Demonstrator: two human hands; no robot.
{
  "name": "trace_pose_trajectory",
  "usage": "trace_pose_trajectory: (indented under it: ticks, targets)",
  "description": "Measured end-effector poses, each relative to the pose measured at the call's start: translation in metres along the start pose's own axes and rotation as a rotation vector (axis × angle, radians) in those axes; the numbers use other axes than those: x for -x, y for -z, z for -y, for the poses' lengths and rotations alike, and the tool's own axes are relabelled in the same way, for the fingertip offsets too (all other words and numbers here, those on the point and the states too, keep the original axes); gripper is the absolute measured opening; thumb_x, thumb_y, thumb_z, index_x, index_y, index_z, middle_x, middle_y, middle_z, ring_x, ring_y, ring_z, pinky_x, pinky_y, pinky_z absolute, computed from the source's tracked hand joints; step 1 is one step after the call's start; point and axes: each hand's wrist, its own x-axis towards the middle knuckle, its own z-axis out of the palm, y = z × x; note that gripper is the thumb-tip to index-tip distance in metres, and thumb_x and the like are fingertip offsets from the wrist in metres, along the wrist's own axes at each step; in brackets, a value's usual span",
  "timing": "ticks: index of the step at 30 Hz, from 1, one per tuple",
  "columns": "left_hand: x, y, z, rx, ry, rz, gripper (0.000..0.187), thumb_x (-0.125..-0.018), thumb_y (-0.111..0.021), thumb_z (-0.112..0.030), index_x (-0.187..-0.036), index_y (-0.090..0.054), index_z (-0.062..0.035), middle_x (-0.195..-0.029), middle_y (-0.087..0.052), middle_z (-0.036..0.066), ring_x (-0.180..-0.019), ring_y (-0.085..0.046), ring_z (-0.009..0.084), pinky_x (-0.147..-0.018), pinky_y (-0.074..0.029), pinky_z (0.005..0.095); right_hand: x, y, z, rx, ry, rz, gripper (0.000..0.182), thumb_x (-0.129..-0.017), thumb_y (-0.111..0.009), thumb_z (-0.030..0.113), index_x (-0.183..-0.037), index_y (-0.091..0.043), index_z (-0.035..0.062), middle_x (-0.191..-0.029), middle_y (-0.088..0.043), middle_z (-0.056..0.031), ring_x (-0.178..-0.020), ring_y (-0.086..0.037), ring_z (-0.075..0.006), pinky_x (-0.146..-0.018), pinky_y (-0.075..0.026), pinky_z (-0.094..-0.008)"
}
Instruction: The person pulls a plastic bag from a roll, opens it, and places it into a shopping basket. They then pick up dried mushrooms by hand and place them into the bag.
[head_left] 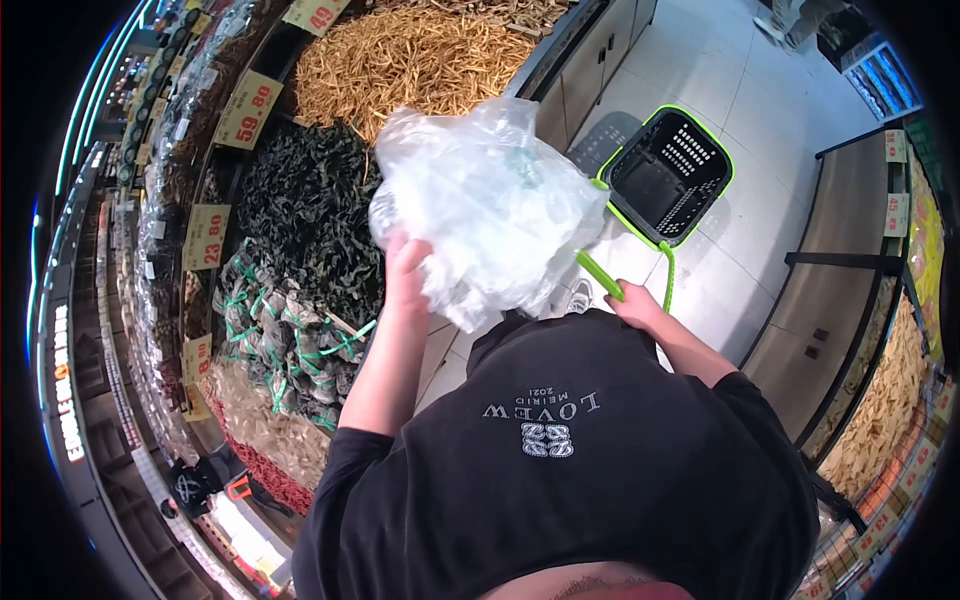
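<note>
My left hand is closed on a large bundle of crumpled clear plastic bags, held up in front of my chest. The bundle hides part of the goods and the floor behind it. Lower on the right, my right hand grips the bright green handle of a shopping basket. That basket is black inside with a green rim, and no goods show in it. Dark dried fungus lies in a bin just left of my left hand.
Light brown dried strips fill the bin ahead. Bundles tied with green string lie lower left. Price signs line the bins. A wooden display stand borders the tiled aisle on the right. Another person's legs show far off.
</note>
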Motion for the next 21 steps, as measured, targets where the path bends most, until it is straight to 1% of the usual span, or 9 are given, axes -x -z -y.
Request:
trace_pose_trajectory:
  ticks: [2,5,7,10,12,13,14,17,21]
  targets:
    - [0.018,-0.005,-0.025,0.072,0.018,-0.085,0.051,-0.081,-0.052,-0.008,-0.131,-0.054,0.0041,-0.114,-0.067,0.013,-0.100,-0.068,0.0236,-0.085,-0.055,0.0347,-0.004,-0.012,-0.004,0.126,-0.008,0.060,0.036,-0.088,-0.062,0.035,-0.107,-0.066,0.0045,-0.094,-0.070,-0.0247,-0.093,-0.067,-0.0416,-0.084,-0.053,-0.0471]
    - [0.038,0.007,-0.038,-0.052,0.028,-0.129,0.049,-0.086,-0.060,-0.014,-0.131,-0.053,0.0035,-0.116,-0.066,0.013,-0.102,-0.067,0.0225,-0.085,-0.054,0.0340,-0.013,-0.032,-0.015,0.163,-0.082,0.106,0.038,-0.086,-0.061,0.036,-0.107,-0.066,0.0046,-0.100,-0.070,-0.0239,-0.099,-0.067,-0.0407,-0.089,-0.052,-0.0477]
    - [0.051,0.026,-0.035,-0.272,-0.020,-0.249,0.050,-0.082,-0.064,-0.011,-0.130,-0.054,0.0030,-0.115,-0.066,0.011,-0.102,-0.066,0.0210,-0.088,-0.052,0.0328,-0.023,-0.043,-0.026,0.164,-0.131,0.129,0.039,-0.085,-0.061,0.037,-0.106,-0.066,0.0040,-0.102,-0.070,-0.0234,-0.101,-0.066,-0.0403,-0.090,-0.052,-0.0475]
    - [0.074,0.038,-0.035,-0.343,-0.092,-0.257,0.050,-0.076,-0.064,0.002,-0.126,-0.057,0.0003,-0.110,-0.065,0.006,-0.099,-0.063,0.0162,-0.088,-0.049,0.0304,-0.040,-0.054,-0.056,0.235,-0.191,0.170,0.043,-0.085,-0.060,0.038,-0.110,-0.065,0.0030,-0.107,-0.070,-0.0230,-0.104,-0.065,-0.0407,-0.093,-0.052,-0.0478]
    - [0.084,0.040,-0.045,-0.548,-0.157,-0.227,0.041,-0.077,-0.064,0.004,-0.117,-0.059,-0.0011,-0.103,-0.064,0.004,-0.095,-0.060,0.0135,-0.085,-0.048,0.0293,-0.045,-0.056,-0.074,0.313,-0.236,0.126,0.047,-0.085,-0.058,0.037,-0.117,-0.061,0.0029,-0.110,-0.069,-0.0240,-0.103,-0.065,-0.0426,-0.091,-0.052,-0.0474]
    - [0.089,0.033,-0.056,-0.640,-0.118,-0.240,0.022,-0.080,-0.064,0.002,-0.100,-0.057,-0.0030,-0.096,-0.061,0.002,-0.088,-0.057,0.0112,-0.080,-0.047,0.0278,-0.048,-0.054,-0.086,0.319,-0.226,0.122,0.047,-0.085,-0.058,0.037,-0.117,-0.061,0.0029,-0.110,-0.069,-0.0240,-0.103,-0.065,-0.0426,-0.091,-0.052,-0.0474]
    - [0.091,0.042,-0.057,-0.806,-0.280,-0.178,0.019,-0.078,-0.067,0.000,-0.087,-0.052,-0.0047,-0.088,-0.059,0.005,-0.079,-0.056,0.0149,-0.073,-0.046,0.0288,-0.051,-0.050,-0.097,0.343,-0.266,0.093,0.050,-0.085,-0.057,0.038,-0.122,-0.058,0.0040,-0.111,-0.069,-0.0229,-0.105,-0.065,-0.0412,-0.094,-0.051,-0.0500]
    - [0.093,0.059,-0.076,-1.166,-0.665,0.087,0.031,-0.067,-0.077,-0.007,-0.078,-0.049,-0.0045,-0.077,-0.051,0.012,-0.070,-0.052,0.0313,-0.063,-0.042,0.0357,-0.053,-0.018,-0.074,0.407,-0.408,0.000,0.055,-0.086,-0.056,0.040,-0.130,-0.054,0.0059,-0.116,-0.068,-0.0205,-0.111,-0.064,-0.0385,-0.099,-0.045,-0.0560]
    - [0.096,0.071,-0.094,-1.353,-0.789,0.325,0.033,-0.060,-0.077,-0.021,-0.077,-0.051,-0.0081,-0.075,-0.048,0.010,-0.068,-0.050,0.0311,-0.061,-0.039,0.0411,-0.058,0.044,-0.043,0.450,-0.612,-0.240,0.065,-0.088,-0.057,0.049,-0.138,-0.048,0.0076,-0.126,-0.065,-0.0170,-0.120,-0.061,-0.0362,-0.105,-0.034,-0.0651]
